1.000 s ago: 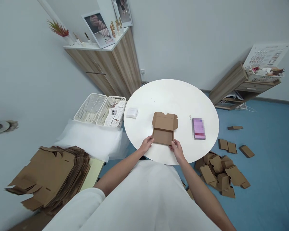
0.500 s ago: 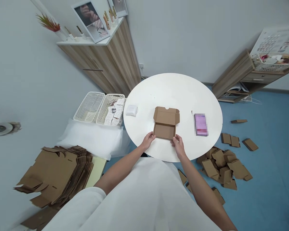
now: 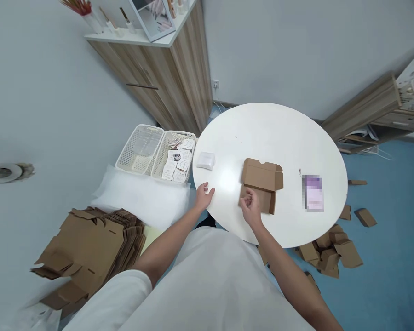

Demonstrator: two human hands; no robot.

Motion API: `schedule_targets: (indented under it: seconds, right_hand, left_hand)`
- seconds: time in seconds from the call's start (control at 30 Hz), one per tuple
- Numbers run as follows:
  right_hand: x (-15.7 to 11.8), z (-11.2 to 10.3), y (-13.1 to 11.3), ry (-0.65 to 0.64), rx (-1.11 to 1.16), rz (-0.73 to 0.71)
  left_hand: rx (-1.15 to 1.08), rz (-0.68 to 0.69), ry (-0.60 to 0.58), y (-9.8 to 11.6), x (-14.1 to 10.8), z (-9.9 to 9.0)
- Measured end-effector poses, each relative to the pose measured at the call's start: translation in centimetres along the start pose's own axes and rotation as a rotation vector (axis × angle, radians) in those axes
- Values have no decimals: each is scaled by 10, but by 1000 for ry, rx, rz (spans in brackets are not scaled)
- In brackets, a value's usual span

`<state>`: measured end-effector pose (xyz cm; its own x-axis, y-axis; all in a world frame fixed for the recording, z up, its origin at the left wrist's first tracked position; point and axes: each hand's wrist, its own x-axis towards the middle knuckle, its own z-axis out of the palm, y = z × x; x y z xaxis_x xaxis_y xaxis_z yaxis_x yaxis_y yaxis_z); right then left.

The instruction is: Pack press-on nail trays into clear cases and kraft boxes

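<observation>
An open brown cardboard mailer box lies on the white round table, its lid folded back away from me. My right hand is over the box's near left part, fingers loosely bent, with nothing visible in them. It hides part of the box's inside. At the table's left edge, my left hand is empty, thumb and fingers apart. Just beyond it lies a small white packet. A blurred purple and pink item sits right of the box.
White baskets, one with printed cards, stand left of the table. Below them are white foam sheets and a stack of flat cardboard. Folded boxes lie on the blue floor at right. A wooden cabinet stands behind.
Both hands have let go of the box. My left hand has moved left to the table's edge; my right has moved over the box. The view has turned left.
</observation>
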<state>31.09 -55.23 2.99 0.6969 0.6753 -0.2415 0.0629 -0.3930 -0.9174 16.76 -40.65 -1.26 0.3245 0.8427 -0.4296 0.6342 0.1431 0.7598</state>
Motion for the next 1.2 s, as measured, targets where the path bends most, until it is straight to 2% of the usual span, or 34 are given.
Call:
schedule_targets:
  seconds: [0.07, 0.13, 0.23, 0.4, 0.6, 0.73, 0.97, 1.1, 1.2]
  right_hand:
    - [23, 27, -15, -80, 24, 82]
    - [47, 52, -25, -144, 41, 170]
    - [82, 84, -34, -198, 83, 308]
    - [124, 121, -41, -143, 157, 455]
    - [142, 151, -41, -20, 143, 413]
    - [139, 151, -36, -5, 193, 428]
    - [115, 126, -28, -25, 294, 392]
    - [96, 105, -31, -88, 294, 324]
    - [78, 80, -36, -133, 265, 257]
  left_hand:
    - [-40, -35, 48, 3, 22, -15]
    - [-82, -72, 38, 8, 43, -26]
    - [-121, -120, 13, 16, 68, -31]
    - [-138, -144, 75, 27, 94, -26]
    - [-304, -113, 73, 27, 109, -23]
    - [-405, -143, 73, 25, 110, -23]
    - [-519, -218, 1, 15, 95, -21]
    - [-532, -150, 7, 16, 73, -22]
    - [-504, -55, -6, 26, 50, -20]
